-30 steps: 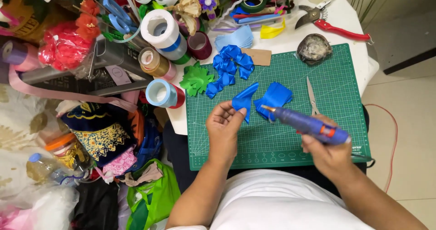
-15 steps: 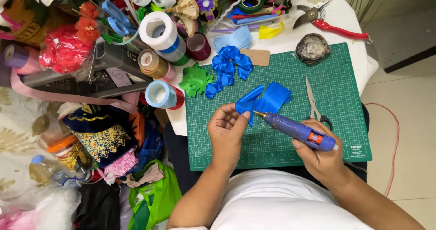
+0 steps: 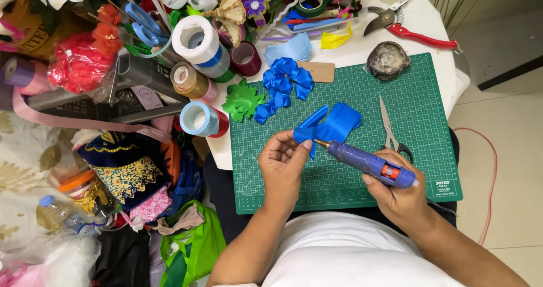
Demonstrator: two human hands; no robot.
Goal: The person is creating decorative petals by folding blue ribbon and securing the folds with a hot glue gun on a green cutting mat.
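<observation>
- I see my left hand (image 3: 283, 159) pinching a folded blue ribbon piece (image 3: 331, 125) above the green cutting mat (image 3: 418, 106).
- My right hand (image 3: 399, 193) is wrapped round a blue glue gun (image 3: 367, 162), nozzle touching the ribbon.
- Scissors (image 3: 390, 128) lie on the mat just beside the gun; a blue ribbon flower (image 3: 283, 86) rests further up the bench.

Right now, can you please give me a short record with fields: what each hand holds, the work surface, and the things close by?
left hand: pinches folded blue ribbon piece
right hand: holds blue glue gun, nozzle at the ribbon
surface: green cutting mat on white table
on mat: scissors, blue ribbon flower, green leaf shape
nearby: tape rolls, red pruning shears
</observation>
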